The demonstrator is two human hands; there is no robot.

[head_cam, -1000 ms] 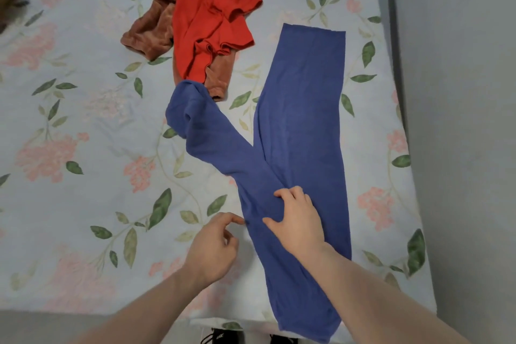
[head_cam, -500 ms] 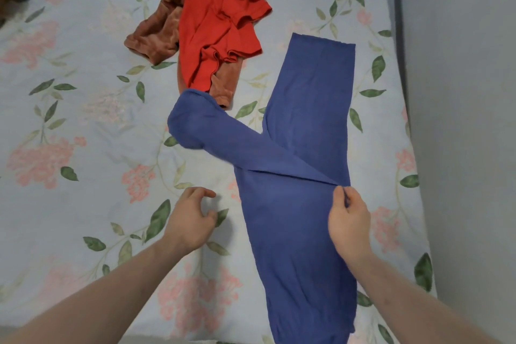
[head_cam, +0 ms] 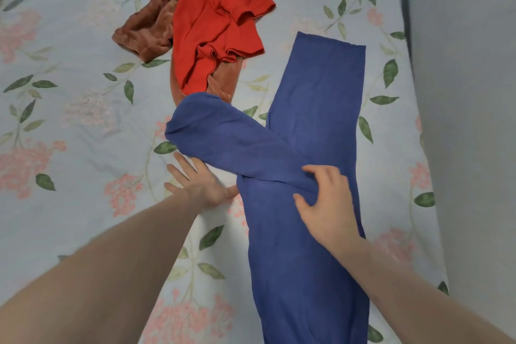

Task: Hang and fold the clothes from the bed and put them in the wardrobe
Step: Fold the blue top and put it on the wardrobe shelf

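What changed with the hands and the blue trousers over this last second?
The left hand let go of the blue trousers, drew away, then came back to lie flat on the floral bedsheet by the crossed leg. The right hand went out to the trousers' right edge and returned to the middle, bunching the fabric in its grip. The red garment and brown garment stayed put.

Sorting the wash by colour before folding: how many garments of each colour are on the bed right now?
Blue: 1, the blue trousers, spread flat with one leg crossed over
Red: 1, the red garment, crumpled
Brown: 1, the brown garment, lying under the red one
Total: 3
A dark scrap at the left edge is too cut off to count.
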